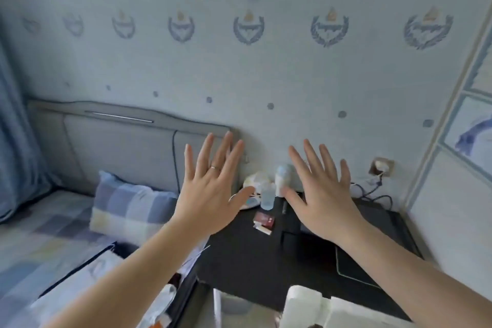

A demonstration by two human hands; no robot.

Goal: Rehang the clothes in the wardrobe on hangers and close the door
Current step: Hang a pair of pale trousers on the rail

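We see left hand (210,194) and right hand (324,200) splayed, each grip empty; panelled door (458,221) (wardrobe, probably) lies right, nearer right hand.

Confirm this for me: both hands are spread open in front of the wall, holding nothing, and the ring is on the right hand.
One detail is wrong. The ring sits on the left hand, not the right hand, as the head view shows. The rest stands: both hands are spread open in front of the wall and hold nothing.
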